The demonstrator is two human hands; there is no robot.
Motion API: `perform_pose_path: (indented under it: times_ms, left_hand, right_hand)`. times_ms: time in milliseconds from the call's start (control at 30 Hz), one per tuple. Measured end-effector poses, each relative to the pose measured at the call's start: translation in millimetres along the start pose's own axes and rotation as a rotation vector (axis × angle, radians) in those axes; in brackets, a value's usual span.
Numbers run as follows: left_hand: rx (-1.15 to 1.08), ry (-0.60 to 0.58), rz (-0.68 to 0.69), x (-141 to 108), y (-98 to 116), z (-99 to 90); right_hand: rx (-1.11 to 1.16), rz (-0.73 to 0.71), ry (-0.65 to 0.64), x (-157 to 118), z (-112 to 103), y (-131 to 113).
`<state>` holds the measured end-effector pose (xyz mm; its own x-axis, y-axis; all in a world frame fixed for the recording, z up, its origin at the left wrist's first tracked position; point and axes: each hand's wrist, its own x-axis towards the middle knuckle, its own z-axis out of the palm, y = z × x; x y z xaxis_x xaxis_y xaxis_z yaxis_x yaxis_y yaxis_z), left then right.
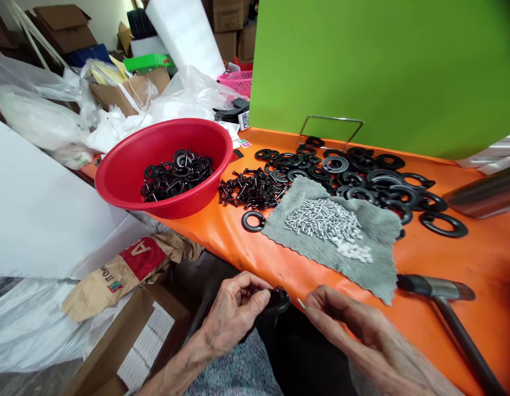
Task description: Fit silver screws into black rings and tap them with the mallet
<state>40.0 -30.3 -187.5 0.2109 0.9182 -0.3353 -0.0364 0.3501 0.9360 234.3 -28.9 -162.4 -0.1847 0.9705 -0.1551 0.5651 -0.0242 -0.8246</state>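
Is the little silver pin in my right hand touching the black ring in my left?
Apart. The head view shows a narrow gap between the tip of the silver pin, in your right hand, and the black ring.

Hands [240, 308], black ring [278, 301], thin pin [301, 303]

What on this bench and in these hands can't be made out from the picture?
All in the head camera's view:
- Part of the black ring: hidden by the left hand.
- One end of the thin pin: hidden by the right hand's fingers.
- Floor of the red bowl: black parts cover it.
- Hammer handle's end: cut off by the bottom edge.
- Metal cylinder's far end: cut off by the right edge.
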Motion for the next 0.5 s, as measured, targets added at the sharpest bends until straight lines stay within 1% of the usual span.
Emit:
perform_pose_path:
  times_ms: [67, 100, 200, 300, 400, 500]
  left_hand:
    - [0.098, 0.006, 0.063, 0.4, 0.3, -0.3]
    - [0.157, 0.011, 0.098, 0.5, 0.5, -0.4]
    - [0.331, 0.024, 0.189, 0.1, 1.4, -0.7]
    - [0.44, 0.034, 0.254, -0.5, 2.0, -0.5]
    - [0.487, 0.048, 0.308, -1.4, 1.1, 0.1]
    - [0.513, 0.043, 0.357, -2.8, -1.4, 0.7]
  right_hand:
    - [0.027, 0.025, -0.171, 4.6, -2.8, -4.2]
    - [0.016, 0.031, -0.233, 7.5, -4.1, -4.3]
    - [-0.024, 0.035, -0.328, 15.4, -4.4, 0.4]
    - [-0.066, 0.022, -0.35, 18.2, -0.3, 7.4]
    - [-0.101, -0.006, -0.347, 16.2, 4.4, 11.6]
    - [-0.126, -0.075, -0.248, 11.7, 9.1, 11.5]
